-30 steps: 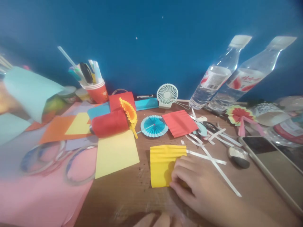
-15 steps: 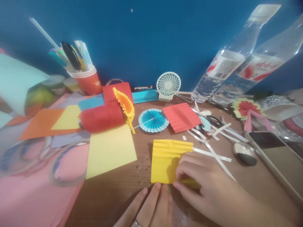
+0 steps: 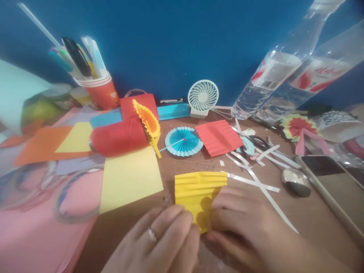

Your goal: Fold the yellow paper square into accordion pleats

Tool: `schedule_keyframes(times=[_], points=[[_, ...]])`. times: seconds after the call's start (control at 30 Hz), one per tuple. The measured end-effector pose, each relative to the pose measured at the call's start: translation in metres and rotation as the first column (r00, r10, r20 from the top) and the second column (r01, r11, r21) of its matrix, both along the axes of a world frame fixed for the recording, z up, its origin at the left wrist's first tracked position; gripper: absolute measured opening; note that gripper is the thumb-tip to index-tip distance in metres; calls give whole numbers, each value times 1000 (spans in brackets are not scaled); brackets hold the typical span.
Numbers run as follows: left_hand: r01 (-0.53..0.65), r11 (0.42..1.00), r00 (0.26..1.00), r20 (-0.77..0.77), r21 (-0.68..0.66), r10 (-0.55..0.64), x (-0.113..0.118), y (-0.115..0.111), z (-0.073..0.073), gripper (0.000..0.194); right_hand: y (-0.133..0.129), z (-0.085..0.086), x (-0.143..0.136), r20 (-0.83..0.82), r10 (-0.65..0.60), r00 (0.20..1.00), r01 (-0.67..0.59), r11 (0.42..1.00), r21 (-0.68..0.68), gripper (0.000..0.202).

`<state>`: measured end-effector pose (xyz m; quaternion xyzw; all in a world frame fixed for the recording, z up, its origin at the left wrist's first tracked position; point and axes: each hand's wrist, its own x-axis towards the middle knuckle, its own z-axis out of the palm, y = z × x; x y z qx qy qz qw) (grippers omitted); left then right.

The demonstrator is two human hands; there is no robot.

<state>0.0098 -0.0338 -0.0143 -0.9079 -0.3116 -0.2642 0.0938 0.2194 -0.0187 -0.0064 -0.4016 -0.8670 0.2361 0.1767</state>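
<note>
A yellow pleated paper [image 3: 199,189] lies at the front middle of the table, with creases running across its upper part. My left hand [image 3: 163,237], a ring on one finger, is closed on its lower left edge. My right hand [image 3: 241,220] pinches its lower right side, covering that corner. Both thumbs are mostly hidden. Just behind lies a red pleated paper [image 3: 218,137]. To its left is a round blue folded paper fan [image 3: 184,141] with a pale rim and a thin stick.
Left are a pale yellow sheet [image 3: 131,180], a red roll [image 3: 119,136], an orange folded piece [image 3: 148,119] and tape rolls. Right are white paper strips [image 3: 253,181], scissors [image 3: 260,142], a mouse [image 3: 296,182] and a phone [image 3: 332,189]. Behind stand water bottles [image 3: 277,72], a small fan [image 3: 203,97] and a pen cup [image 3: 99,91].
My left hand has come up from the table in front of the paper and closed on its lower edge. The yellow paper has shifted slightly left and toward me. The view has tilted a little.
</note>
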Motion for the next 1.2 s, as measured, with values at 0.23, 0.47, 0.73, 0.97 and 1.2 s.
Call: schedule_keyframes(times=[0.23, 0.47, 0.73, 0.97, 1.2], points=[[-10, 974, 990, -137, -225, -22, -3, 21, 12, 25, -3, -1, 2, 6, -38, 999, 38, 999, -7, 17], [46, 961, 999, -13, -274, -52, -4, 18, 12, 22, -6, 2, -1, -63, -53, 997, 60, 993, 103, 16], [43, 640, 965, 199, -767, 173, -8, 7, 15, 9, -15, 4, -9, -383, -69, 921, 136, 980, 149, 15], [257, 477, 846, 434, -841, 310, -2, 7, 24, 13, -20, 4, -7, -299, 101, 949, 12, 935, 354, 12], [214, 505, 837, 424, -836, 347, -3, 8, 17, 5, -21, 2, -11, -425, -102, 899, 241, 927, 288, 29]])
